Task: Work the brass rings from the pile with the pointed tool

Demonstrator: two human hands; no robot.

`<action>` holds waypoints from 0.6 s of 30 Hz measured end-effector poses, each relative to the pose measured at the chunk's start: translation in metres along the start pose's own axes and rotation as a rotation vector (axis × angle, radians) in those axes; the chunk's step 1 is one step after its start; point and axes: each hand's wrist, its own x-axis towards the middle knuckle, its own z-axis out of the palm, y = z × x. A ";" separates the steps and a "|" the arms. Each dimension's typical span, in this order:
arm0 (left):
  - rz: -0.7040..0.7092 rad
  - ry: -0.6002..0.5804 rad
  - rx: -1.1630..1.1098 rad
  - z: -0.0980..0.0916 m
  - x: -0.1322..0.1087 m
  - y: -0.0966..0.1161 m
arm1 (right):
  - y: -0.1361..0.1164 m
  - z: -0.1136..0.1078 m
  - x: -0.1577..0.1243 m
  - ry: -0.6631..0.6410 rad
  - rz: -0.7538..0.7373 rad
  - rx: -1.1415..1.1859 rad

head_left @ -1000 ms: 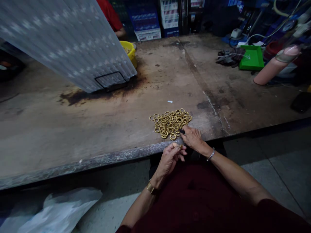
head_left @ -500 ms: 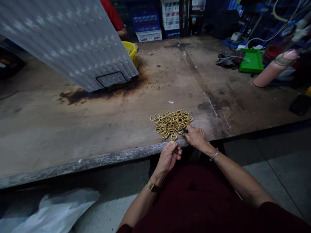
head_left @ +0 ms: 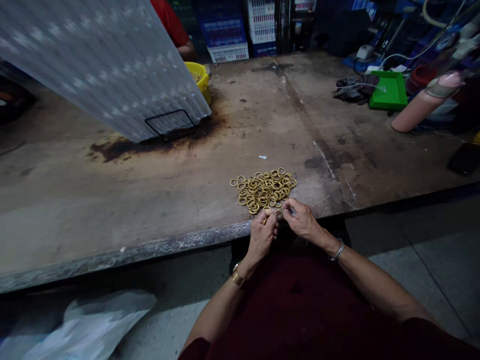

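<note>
A pile of several small brass rings [head_left: 263, 189] lies on the worn wooden workbench [head_left: 157, 190], close to its front edge. My left hand [head_left: 261, 237] is at the bench edge just below the pile, fingers pinched on one brass ring. My right hand [head_left: 303, 220] meets it from the right, fingers closed round a small dark tool whose tip touches the same ring. A gold watch is on my left wrist and a silver bangle on my right.
A large grey ribbed panel [head_left: 112, 70] leans over the bench at the back left, above a dark oil stain. Behind it are a yellow bowl [head_left: 200, 77], a person's red sleeve [head_left: 170, 25], crates, a green tray [head_left: 389, 90] and a pink cylinder [head_left: 423, 102]. A plastic bag [head_left: 86, 325] lies on the floor.
My left hand rose from below the bench edge up to the pile's near side. My right hand pulled slightly back, and both hands now meet at one ring.
</note>
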 end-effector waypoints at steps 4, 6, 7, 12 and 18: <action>0.093 0.028 0.052 0.000 -0.001 -0.002 | -0.003 0.000 0.004 -0.068 0.056 0.195; 0.082 0.002 0.031 -0.001 0.000 -0.005 | -0.004 0.000 0.005 -0.094 0.086 0.266; 0.052 -0.032 -0.004 -0.002 0.001 -0.005 | -0.005 -0.001 0.005 -0.101 0.105 0.297; -0.127 -0.226 -0.316 -0.003 0.001 -0.005 | -0.008 -0.002 0.005 -0.133 0.167 0.396; -0.060 -0.199 -0.300 -0.002 -0.003 -0.005 | -0.001 -0.002 0.005 -0.047 0.128 0.196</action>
